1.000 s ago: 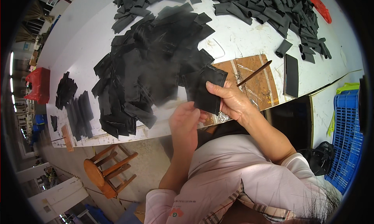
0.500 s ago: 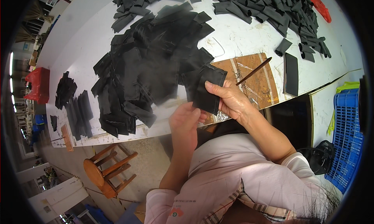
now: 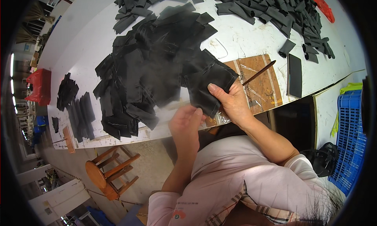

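Between my hands is a stitched black fabric piece (image 3: 206, 86), roughly rectangular, over the near edge of the table. My right hand (image 3: 232, 102) grips its right side, thumb on top and the other fingers beneath. My left hand (image 3: 186, 124) pinches the lower near corner between thumb and fingers. A big heap of similar black fabric pieces (image 3: 157, 65) lies just left of and beyond the piece. Under and right of my right hand is a brown wooden board (image 3: 261, 88) with clear tape across it, and a thin dark stick (image 3: 260, 72) slants up from it.
Rolled dark fabric tubes (image 3: 271, 10) pile up at the far right. A dark flat block (image 3: 294, 75) lies right of the board. Smaller fabric stacks (image 3: 81, 116) sit at the left. A wooden stool (image 3: 106, 171) stands on the floor left; a blue crate (image 3: 347, 135) is at the right.
The right side of the fabric piece has lifted and shifted slightly right and away, its upper corner now beyond my right hand. My left hand stays at the lower corner.
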A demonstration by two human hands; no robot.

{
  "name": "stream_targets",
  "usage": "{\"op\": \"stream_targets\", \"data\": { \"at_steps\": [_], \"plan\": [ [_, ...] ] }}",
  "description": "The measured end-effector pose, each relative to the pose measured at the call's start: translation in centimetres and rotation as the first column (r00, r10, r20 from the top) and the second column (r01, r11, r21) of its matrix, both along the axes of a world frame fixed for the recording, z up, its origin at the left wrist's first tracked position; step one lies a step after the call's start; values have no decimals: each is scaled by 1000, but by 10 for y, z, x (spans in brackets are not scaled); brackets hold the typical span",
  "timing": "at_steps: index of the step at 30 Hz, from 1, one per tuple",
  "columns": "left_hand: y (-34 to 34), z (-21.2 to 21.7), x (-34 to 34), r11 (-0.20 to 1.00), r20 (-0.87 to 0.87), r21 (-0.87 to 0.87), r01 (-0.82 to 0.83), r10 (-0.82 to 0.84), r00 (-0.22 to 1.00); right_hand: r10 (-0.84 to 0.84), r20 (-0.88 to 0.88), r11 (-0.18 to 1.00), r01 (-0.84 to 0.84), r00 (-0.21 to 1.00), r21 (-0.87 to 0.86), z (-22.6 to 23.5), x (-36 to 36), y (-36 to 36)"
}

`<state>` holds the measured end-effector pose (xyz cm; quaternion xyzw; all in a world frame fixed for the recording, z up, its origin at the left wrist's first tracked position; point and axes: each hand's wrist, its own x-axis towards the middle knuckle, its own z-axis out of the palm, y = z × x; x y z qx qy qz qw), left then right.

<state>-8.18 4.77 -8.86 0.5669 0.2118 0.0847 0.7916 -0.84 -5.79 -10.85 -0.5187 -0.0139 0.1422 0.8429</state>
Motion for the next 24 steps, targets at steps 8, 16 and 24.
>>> {"op": "stream_targets", "data": {
  "at_steps": [8,16,24],
  "plan": [
    [8,-3,1,994,-18,-106,38,-40,999,204,-164,966,-226,965,-128,-6,4,-15],
    [10,-3,0,946,7,-316,68,-69,998,250,-424,967,-199,870,161,0,5,-18],
    [13,-9,0,942,1,-317,110,-116,993,293,-453,951,-209,842,226,-2,3,-18]
  ]
}}
